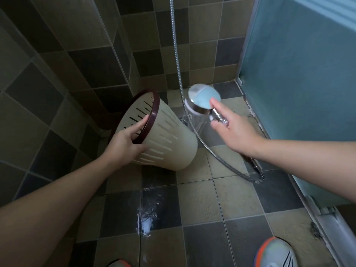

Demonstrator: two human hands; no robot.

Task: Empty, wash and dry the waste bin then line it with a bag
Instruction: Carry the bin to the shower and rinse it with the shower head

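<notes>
With the left hand fingers pinching the dark rim of the tilted cream waste bin at 10 o'clock and the right hand fingers wrapped around the running shower head, wet plastic may slip onto the tiled floor.

No text, label, brand or number can be read anywhere.
</notes>
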